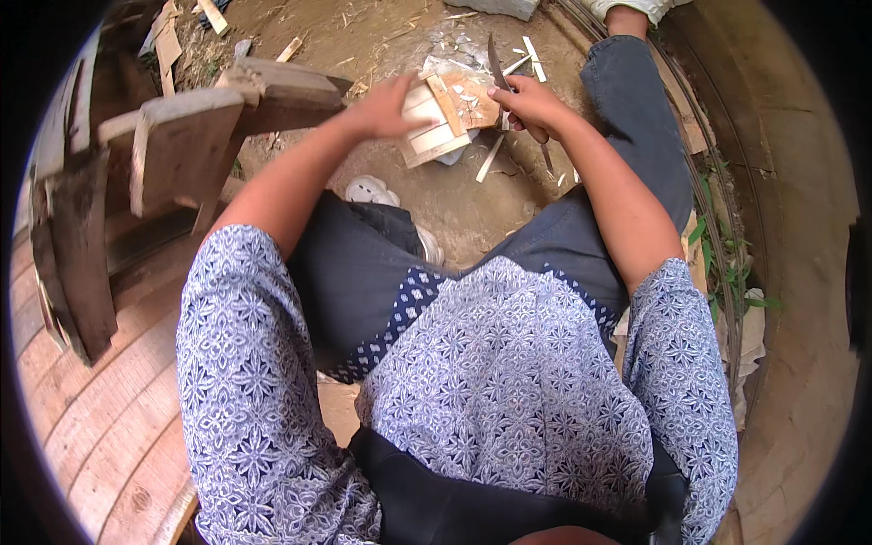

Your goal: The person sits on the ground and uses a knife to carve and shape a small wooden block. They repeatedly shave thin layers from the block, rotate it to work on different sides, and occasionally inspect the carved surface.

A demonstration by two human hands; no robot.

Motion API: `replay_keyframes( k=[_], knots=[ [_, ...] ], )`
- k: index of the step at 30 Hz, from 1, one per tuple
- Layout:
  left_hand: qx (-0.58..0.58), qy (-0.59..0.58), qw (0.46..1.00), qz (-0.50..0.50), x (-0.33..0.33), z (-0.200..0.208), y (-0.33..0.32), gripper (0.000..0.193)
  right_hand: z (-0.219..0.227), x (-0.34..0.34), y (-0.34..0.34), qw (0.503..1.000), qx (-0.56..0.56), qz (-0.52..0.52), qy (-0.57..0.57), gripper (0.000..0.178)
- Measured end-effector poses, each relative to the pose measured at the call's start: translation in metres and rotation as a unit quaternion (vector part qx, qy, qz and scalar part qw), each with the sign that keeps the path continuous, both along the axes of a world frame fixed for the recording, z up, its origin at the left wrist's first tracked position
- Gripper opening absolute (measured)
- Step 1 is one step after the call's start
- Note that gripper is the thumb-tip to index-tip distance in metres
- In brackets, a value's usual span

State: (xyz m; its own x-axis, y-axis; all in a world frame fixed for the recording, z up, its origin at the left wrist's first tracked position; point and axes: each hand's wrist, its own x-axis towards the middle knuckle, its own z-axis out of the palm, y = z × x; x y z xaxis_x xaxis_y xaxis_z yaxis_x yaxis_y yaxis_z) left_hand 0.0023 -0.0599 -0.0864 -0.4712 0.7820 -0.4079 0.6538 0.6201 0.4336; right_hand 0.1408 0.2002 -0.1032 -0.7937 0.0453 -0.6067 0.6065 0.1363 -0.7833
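Observation:
My right hand (531,102) is closed round a knife (496,62) with a long, dark, slightly curved blade pointing up and away from me. Its brown handle sticks out below the fist. My left hand (389,107) is a little blurred, thumb and fingers apart, at the left edge of some pale flat wood pieces (431,143). Whether it touches them I cannot tell. Between the hands is a brown wood block (477,107) with white shavings on top. A narrow wood strip (445,104) lies along the block's left side.
Thin pale slivers (490,159) and chips are scattered over the dirt floor (363,54). Rough timber pieces (186,136) stand at the left above a plank surface (118,436). A grey stone (495,7) lies at the far edge, and a curved wall (799,272) runs along the right.

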Motion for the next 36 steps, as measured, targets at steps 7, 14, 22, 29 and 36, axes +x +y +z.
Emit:
replay_keyframes(
  k=[7, 14, 22, 29, 36],
  knots=[
    [-0.099, 0.047, 0.986, 0.125, -0.069, 0.023, 0.020, 0.061, 0.029, 0.036, -0.029, 0.996, -0.078, -0.018, -0.025, 0.029],
    [-0.011, -0.133, 0.770, 0.624, 0.078, -0.058, 0.032, 0.106, 0.010, 0.069, -0.053, 0.988, -0.078, -0.119, -0.055, 0.028],
    [-0.004, -0.050, 0.876, 0.479, 0.056, -0.063, 0.025, 0.046, -0.003, 0.071, -0.051, 0.976, -0.034, -0.215, 0.009, 0.033],
    [0.263, -0.150, 0.835, 0.460, 0.037, -0.041, 0.043, 0.059, 0.012, 0.074, -0.043, 0.939, -0.059, -0.332, 0.075, 0.046],
    [0.308, -0.309, 0.811, 0.390, 0.061, 0.023, 0.064, 0.077, 0.013, 0.085, -0.043, 0.919, -0.093, -0.367, 0.109, 0.052]
  ],
)
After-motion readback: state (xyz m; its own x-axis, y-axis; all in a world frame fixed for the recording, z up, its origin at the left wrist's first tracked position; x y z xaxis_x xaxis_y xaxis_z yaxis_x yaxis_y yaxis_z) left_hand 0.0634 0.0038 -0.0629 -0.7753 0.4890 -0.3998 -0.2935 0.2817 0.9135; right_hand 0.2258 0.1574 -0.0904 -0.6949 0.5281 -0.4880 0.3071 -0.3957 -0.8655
